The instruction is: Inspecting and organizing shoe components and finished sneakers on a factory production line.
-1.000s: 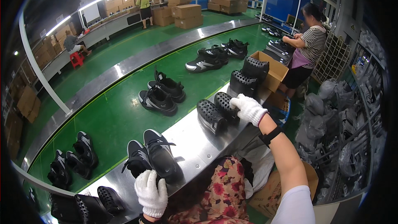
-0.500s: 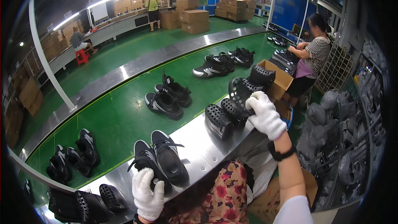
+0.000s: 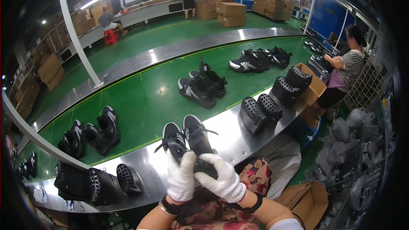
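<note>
A pair of black-and-grey lace-up sneakers stands in front of me at the metal edge, toes pointing away. My left hand [image 3: 181, 176], in a white knit glove, is closed round the heel end of the left sneaker [image 3: 174, 138]. Beside it, my right hand [image 3: 221, 178], gloved the same way, curls its fingers and thumb about a dark, blurred part behind the right sneaker [image 3: 196, 134]. Whether that is the sneaker's heel or a separate piece, I cannot tell. Both hands nearly meet there.
Black perforated shoe-shaped pieces [image 3: 254, 114] stand along the metal ledge [image 3: 232, 138] to the right, and more perforated pieces [image 3: 128, 179] to the left. Other sneakers [image 3: 200, 86] sit on the green surface. An open carton [image 3: 313, 86] and a co-worker [image 3: 347, 66] are at far right.
My right hand has left the perforated pieces at the right and come in beside my left hand at the sneakers. The whole view has shifted, so the scene sits further right.
</note>
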Available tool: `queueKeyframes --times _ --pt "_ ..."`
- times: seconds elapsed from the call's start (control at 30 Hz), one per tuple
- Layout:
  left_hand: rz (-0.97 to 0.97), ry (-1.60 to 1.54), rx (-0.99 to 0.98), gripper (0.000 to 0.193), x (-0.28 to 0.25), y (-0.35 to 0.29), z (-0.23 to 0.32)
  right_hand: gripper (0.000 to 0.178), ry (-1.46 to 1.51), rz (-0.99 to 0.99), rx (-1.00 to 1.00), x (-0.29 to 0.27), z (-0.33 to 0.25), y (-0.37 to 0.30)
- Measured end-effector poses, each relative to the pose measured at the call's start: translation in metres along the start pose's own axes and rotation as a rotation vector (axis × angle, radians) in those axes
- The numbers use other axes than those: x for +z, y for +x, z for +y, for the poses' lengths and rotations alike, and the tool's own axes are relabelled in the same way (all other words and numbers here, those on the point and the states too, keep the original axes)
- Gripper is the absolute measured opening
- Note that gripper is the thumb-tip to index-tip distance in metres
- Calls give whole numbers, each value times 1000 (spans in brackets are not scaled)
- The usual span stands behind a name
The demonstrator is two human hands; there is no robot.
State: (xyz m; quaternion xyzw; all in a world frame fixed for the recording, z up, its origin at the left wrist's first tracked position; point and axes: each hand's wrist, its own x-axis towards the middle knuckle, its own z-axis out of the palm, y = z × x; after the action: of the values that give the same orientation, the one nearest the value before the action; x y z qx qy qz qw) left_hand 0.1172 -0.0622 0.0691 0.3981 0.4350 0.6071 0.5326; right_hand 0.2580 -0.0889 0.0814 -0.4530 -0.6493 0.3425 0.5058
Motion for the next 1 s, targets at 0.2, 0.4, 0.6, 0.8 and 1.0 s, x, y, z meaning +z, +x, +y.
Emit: queueKeyframes --times 0.2,0.4,0.6,0.8,1.0 --pt "-271 266 68 43 -27 31 6 30 -74 267 106 -52 9 -3" --pt "-490 1084 542 60 -15 87 9 38 -285 -137 318 -80 -3 16" --pt "-809 1446 304 48 3 122 6 44 -442 -372 316 -60 6 58" --pt "-637 1208 220 36 -5 116 1 38 -682 -243 93 2 68 69" --pt "-625 1194 193 39 -1 105 6 56 -629 -278 -25 -11 87 55"
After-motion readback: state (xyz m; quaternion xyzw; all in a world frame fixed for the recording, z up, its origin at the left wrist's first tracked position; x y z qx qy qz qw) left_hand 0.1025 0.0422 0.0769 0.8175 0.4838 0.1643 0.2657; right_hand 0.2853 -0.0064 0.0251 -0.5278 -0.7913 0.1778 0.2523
